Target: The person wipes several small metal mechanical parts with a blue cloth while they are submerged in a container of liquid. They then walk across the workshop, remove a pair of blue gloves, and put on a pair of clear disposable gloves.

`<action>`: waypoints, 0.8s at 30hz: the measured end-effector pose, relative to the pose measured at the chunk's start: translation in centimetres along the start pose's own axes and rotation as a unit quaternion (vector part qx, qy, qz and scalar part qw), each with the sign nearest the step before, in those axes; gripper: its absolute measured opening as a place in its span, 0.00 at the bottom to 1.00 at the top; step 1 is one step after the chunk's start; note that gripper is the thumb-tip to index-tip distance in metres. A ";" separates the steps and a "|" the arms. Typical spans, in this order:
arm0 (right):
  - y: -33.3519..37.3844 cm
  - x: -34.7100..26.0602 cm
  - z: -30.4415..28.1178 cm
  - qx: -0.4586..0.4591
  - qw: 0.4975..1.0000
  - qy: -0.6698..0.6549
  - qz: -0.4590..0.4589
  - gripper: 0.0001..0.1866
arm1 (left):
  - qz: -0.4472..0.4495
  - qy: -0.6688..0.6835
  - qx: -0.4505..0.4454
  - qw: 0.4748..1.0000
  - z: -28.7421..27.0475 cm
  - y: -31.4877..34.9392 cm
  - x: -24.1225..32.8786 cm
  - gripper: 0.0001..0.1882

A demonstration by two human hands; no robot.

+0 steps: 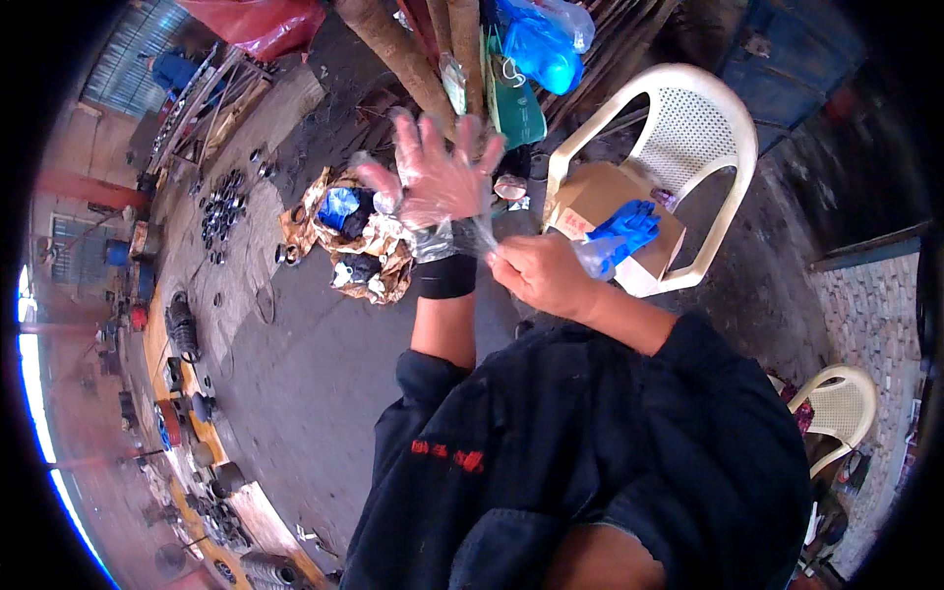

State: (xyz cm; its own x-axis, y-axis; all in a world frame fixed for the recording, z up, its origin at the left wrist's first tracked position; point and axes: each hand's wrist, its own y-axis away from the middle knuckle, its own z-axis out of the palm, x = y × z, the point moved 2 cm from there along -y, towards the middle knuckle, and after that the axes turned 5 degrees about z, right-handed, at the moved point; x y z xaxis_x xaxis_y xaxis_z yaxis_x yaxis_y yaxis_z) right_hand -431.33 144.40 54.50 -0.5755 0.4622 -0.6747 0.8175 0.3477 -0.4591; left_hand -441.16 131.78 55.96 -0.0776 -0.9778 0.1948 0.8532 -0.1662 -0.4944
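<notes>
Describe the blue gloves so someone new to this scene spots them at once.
Find the white plastic lattice-back chair at upper right. An open brown cardboard box sits on its seat, and the bright blue rubber gloves lie on that box, the only blue thing there.

We stand on a dark, stained concrete floor [324, 364] in what looks like an open workshop yard. At right, a white plastic chair [688, 128] carries a cardboard box [590, 197] on its seat; a second white chair [836, 403] sits lower right beside a grey brick wall [870, 324]. Blue metal doors [787, 49] close the upper right. Rough wooden poles [393, 49] rise at top centre, with a red tarp [261, 20] beside them. Left of us, small dark metal rings [221, 202] scatter across the floor, and further metal parts line a yellow-edged strip [192, 433]. Crumpled brown paper [374, 261] lies mid-floor. Daylight enters strongly from the far left edge [29, 393].
</notes>
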 end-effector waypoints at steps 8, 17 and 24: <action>1.6 0.6 0.8 0.034 0.996 0.075 0.042 0.07 | -0.017 -0.043 0.246 0.968 -2.7 1.7 -1.5 0.38; -1.1 -1.7 0.0 0.121 0.978 0.140 -0.096 0.09 | -0.034 -0.186 0.208 0.960 -5.1 3.4 -3.2 0.29; 0.6 -1.6 1.7 0.041 0.992 0.092 -0.080 0.06 | 0.000 -0.322 0.309 0.895 -6.6 4.9 -3.5 0.32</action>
State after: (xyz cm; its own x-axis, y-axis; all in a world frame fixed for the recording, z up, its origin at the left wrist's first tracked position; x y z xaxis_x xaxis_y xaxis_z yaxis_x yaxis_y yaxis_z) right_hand -429.85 142.50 54.35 -0.6864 0.5498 -0.4761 0.7100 0.3649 -0.6023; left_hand -440.13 133.54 47.26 0.0659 -0.6675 0.7417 0.9909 0.1310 0.0298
